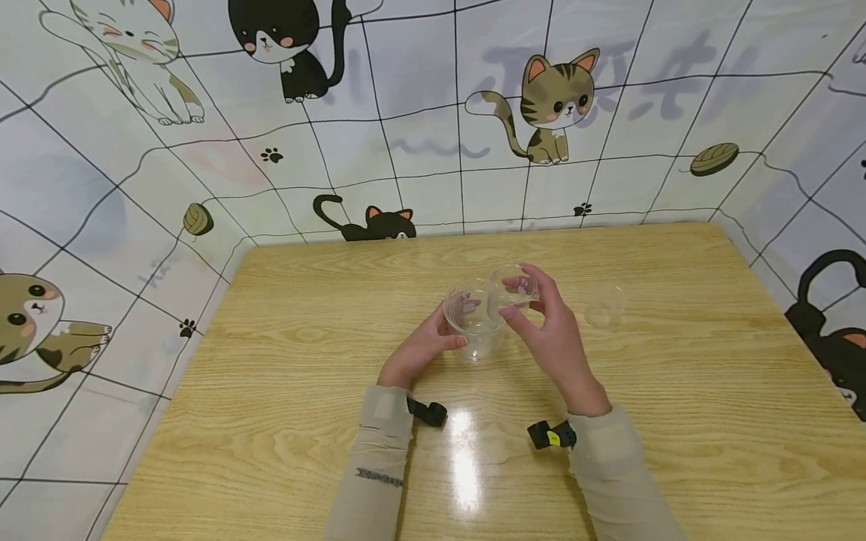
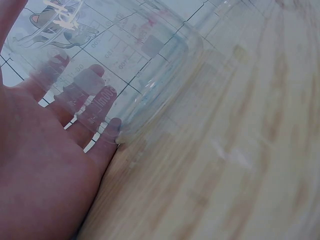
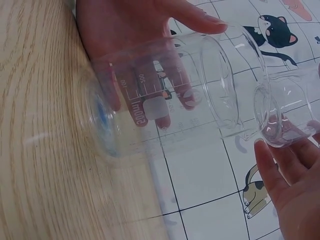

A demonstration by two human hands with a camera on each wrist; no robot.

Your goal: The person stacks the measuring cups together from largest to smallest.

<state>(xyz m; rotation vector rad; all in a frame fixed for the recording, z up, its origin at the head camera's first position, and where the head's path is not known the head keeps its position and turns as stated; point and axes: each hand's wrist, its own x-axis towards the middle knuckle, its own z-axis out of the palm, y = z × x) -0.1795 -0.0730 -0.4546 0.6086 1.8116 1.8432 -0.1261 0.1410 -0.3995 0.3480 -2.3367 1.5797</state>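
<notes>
My left hand [image 1: 428, 344] grips a large clear glass beaker [image 1: 479, 347], thumb on the near side and fingers round the far side. In the right wrist view this beaker [image 3: 155, 107] carries white graduation marks and a 500 ml label, and a second ring shows inside near its mouth. My right hand [image 1: 558, 342] holds a smaller clear glass beaker [image 1: 501, 289] between thumb and fingers. That smaller beaker [image 3: 295, 92] is tilted, its rounded base at the large beaker's mouth; whether the glasses touch, I cannot tell.
Another clear glass vessel [image 1: 604, 308] stands on the wooden table [image 1: 676, 361], right of my right hand. A white cloth backdrop [image 1: 419, 165] with cat drawings and grid lines rises behind and beside the table. Black wrist cameras [image 1: 428, 412] are strapped to both sleeves.
</notes>
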